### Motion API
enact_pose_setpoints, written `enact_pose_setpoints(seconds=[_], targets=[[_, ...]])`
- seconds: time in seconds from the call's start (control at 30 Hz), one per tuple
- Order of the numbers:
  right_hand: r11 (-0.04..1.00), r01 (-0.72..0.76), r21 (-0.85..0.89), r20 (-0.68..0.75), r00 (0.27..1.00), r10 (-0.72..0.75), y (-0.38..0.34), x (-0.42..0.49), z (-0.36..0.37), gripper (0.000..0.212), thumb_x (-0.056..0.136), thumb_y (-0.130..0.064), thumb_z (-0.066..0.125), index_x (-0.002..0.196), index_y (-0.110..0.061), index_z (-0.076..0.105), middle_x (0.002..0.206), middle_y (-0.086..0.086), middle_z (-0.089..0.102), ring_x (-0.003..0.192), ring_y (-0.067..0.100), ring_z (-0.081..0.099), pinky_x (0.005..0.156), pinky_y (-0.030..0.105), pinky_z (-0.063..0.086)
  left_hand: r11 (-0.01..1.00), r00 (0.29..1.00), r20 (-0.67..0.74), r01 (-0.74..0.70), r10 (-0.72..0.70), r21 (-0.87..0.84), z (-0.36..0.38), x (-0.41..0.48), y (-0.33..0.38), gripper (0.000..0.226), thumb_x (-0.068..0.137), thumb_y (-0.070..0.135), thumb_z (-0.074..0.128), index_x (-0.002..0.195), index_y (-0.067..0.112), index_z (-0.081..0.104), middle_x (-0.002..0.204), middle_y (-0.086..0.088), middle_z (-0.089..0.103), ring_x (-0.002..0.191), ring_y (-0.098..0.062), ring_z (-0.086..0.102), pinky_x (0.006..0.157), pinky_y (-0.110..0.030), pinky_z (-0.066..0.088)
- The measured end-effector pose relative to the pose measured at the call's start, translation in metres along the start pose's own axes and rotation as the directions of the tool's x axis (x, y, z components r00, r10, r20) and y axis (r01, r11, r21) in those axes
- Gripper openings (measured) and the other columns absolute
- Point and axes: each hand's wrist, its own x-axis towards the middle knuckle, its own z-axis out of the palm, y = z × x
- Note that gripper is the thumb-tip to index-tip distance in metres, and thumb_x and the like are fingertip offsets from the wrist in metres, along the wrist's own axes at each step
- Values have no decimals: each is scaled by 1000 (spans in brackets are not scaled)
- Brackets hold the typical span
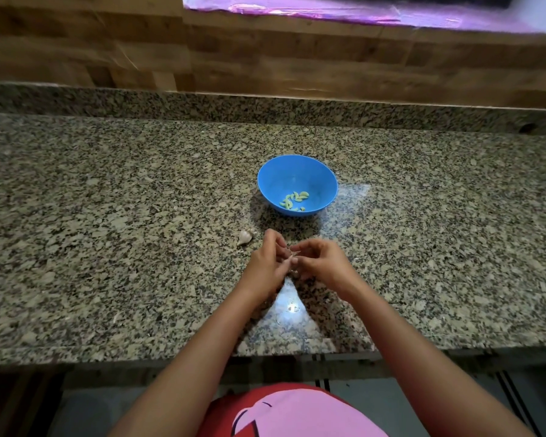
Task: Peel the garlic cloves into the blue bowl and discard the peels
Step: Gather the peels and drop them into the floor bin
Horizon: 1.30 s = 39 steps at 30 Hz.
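Note:
A blue bowl stands on the granite counter and holds several peeled garlic cloves. Just in front of it my left hand and my right hand meet with curled fingers, both pinching a small garlic clove between the fingertips. Most of that clove is hidden by the fingers. A part of a garlic bulb in its pale skin lies on the counter to the left of my left hand.
The granite counter stretches wide to both sides, with a raised granite ledge and a wooden wall behind. Its front edge runs just below my forearms. A small bit of peel lies at the left.

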Motion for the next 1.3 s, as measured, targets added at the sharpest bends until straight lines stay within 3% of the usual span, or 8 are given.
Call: enact_pose_setpoints(seconds=[0.17, 0.43, 0.57, 0.67, 0.83, 1.07, 1.2, 1.3], targets=[[999, 13, -35, 20, 1000, -12, -6, -1, -9, 14, 84, -3, 66, 97, 2, 65, 83, 18, 68, 72, 27, 63, 73, 42, 55, 991, 998, 46, 57, -52, -124, -9, 6, 11, 42, 80, 12, 72, 99, 18, 35, 91, -8, 60, 85, -20, 63, 78, -30, 56], [991, -28, 133, 91, 996, 16, -10, -6, -13, 3, 83, 2, 64, 83, -1, 65, 75, 13, 65, 63, 22, 60, 56, 24, 55, 988, 993, 83, -98, 89, 119, -12, 7, 19, 38, 82, 8, 68, 96, 19, 35, 94, -5, 54, 88, -23, 59, 79, -39, 54], [979, 34, -202, -106, 993, -56, 1, 1, -10, 7, 87, -2, 61, 89, -2, 68, 80, 5, 67, 64, 11, 63, 56, 13, 50, 949, 988, 79, -151, 134, 277, -5, 0, 5, 33, 89, 20, 61, 119, 16, 47, 119, -3, 55, 106, -17, 56, 95, -35, 48], [826, 144, -545, -141, 956, -259, 13, 2, -7, 7, 88, -4, 61, 87, -4, 67, 84, -1, 58, 75, 8, 51, 63, 6, 40, 822, 980, 154, -189, 124, 538, 6, -8, -15, 56, 95, 45, 43, 144, 22, 30, 148, 3, 36, 136, -13, 32, 114, -30, 19], [740, 209, -639, -103, 930, -352, 27, 1, -1, 19, 75, 14, 54, 78, -5, 59, 84, 3, 53, 79, 19, 52, 72, 36, 49, 682, 975, 202, -208, 90, 702, 13, -10, -27, 59, 99, 49, 23, 150, 21, 15, 158, 3, 13, 145, -12, 5, 115, -29, -5], [577, 304, -758, -43, 859, -510, 36, 2, 6, 16, 65, 13, 58, 70, -2, 53, 74, 13, 53, 69, 24, 48, 57, 29, 35, 713, 972, 169, -235, 164, 661, 14, -11, -31, 55, 100, 46, 29, 148, 20, 25, 155, 2, 23, 145, -13, 13, 115, -27, 0], [956, 69, -284, -291, 944, -155, 29, 3, 5, 11, 84, 4, 59, 79, -4, 65, 78, 7, 62, 72, 19, 57, 66, 28, 48, 968, 997, -37, -54, 65, 246, 11, -9, -15, 31, 95, 28, 52, 122, 15, 59, 125, -2, 60, 117, -13, 51, 96, -15, 32], [929, -24, 369, -254, 959, 126, 21, -6, 15, 8, 89, 1, 58, 90, 3, 66, 65, 8, 63, 56, 16, 56, 55, 24, 50, 963, 984, -70, 144, -164, -228, 9, -5, 6, 7, 90, 16, 62, 93, 14, 67, 85, 4, 67, 73, 0, 61, 62, -6, 44]])
